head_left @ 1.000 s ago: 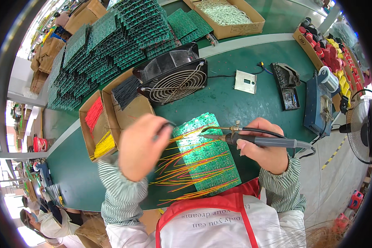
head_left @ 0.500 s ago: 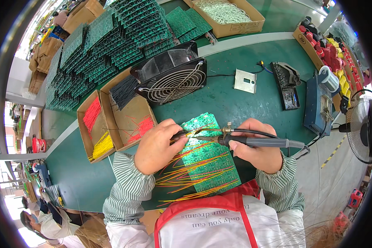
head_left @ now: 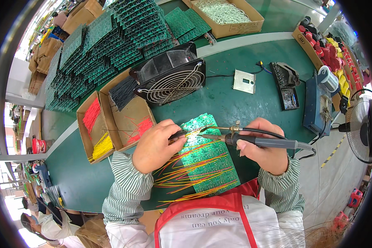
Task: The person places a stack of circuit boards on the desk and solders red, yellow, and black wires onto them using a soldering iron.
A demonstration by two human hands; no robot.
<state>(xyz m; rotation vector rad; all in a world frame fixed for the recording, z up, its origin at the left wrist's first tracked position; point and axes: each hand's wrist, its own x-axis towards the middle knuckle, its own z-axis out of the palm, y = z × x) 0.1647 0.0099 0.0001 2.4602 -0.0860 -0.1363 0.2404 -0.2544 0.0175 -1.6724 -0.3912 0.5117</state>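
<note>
My right hand (head_left: 265,153) is closed round a grey-and-black soldering iron (head_left: 277,143) with a thin brass solder-feed tube (head_left: 219,128) clamped along it. Its tip points left, over the upper part of a green circuit board panel (head_left: 213,169). At the panel's upper left edge, my left hand (head_left: 155,144) pinches a bunch of black wires (head_left: 177,135), their ends toward the iron's tip. Red and yellow wires (head_left: 182,175) stick out leftward from several rows of the panel. Whether the tip touches the board cannot be told.
A black fan (head_left: 171,80) stands beyond the panel, beside cardboard boxes of red, yellow and black wires (head_left: 124,93). Stacked green boards (head_left: 111,41) fill the far left. To the right are a metal plate (head_left: 244,81), a black iron stand (head_left: 286,84) and a blue soldering station (head_left: 316,107).
My right hand has moved a little to the right with the soldering iron, drawing its tip back from my left fingers. My left hand stays nearly in place.
</note>
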